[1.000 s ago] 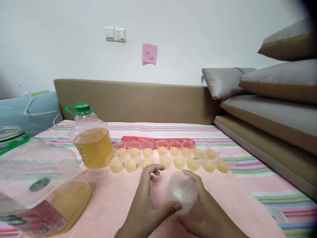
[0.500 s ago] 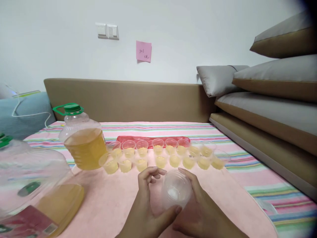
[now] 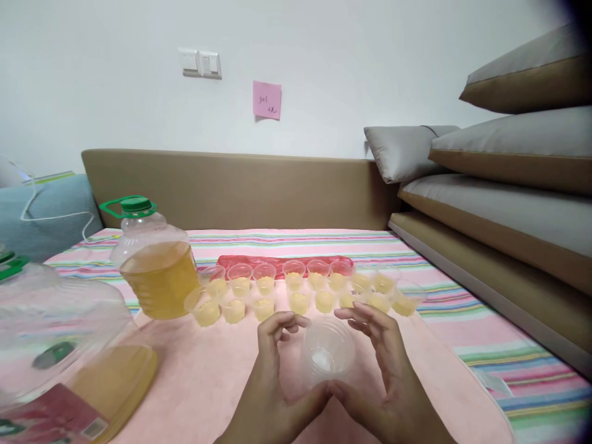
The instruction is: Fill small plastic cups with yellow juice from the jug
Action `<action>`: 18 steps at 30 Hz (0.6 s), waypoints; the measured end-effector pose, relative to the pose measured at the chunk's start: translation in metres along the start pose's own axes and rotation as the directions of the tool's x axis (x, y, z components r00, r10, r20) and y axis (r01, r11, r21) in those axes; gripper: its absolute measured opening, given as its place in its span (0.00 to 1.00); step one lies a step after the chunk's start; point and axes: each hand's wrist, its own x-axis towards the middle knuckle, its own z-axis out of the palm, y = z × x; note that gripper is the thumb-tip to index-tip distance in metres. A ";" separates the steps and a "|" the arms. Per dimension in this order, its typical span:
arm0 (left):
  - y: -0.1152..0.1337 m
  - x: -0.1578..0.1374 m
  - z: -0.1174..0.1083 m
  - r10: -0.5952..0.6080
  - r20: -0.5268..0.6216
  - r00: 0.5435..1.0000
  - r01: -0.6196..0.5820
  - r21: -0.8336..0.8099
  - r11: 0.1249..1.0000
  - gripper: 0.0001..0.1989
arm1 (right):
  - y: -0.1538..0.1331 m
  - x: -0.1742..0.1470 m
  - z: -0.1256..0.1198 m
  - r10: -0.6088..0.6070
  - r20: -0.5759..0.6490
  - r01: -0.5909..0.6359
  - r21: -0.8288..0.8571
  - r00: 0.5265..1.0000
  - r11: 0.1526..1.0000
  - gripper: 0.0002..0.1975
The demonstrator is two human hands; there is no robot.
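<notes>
A clear plastic cup is in front of me at the lower middle, its ridged wall showing; I cannot tell whether several are nested. My left hand curls round its left side, thumb along the near edge. On the other side, my right hand has its fingers lifted and apart from the cup, with its thumb tip close to my left thumb. Beyond the hands, two rows of small clear cups hold pale yellow contents. My right fingers partly hide some of the front row.
Two big green-capped jugs of amber liquid, a rear jug and a nearer jug, stand at left. Red plastic lies behind the cups. A pink cloth covers the striped sheet. Stacked cushions rise at right.
My right hand has loosened from the cup's right side; its fingers have spread and moved right. My left hand stays round the cup almost unchanged.
</notes>
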 end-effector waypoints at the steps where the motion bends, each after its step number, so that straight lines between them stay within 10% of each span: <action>1: 0.001 0.000 0.000 0.004 0.006 1.000 -0.004 0.001 1.000 0.38 | -0.001 0.001 0.000 0.009 -0.002 -0.009 0.001 1.000 1.000 0.39; 18: 0.004 -0.001 0.002 0.055 -0.012 0.998 -0.055 0.020 0.998 0.36 | 0.001 0.005 0.010 -0.053 -0.085 0.057 0.052 0.995 0.997 0.38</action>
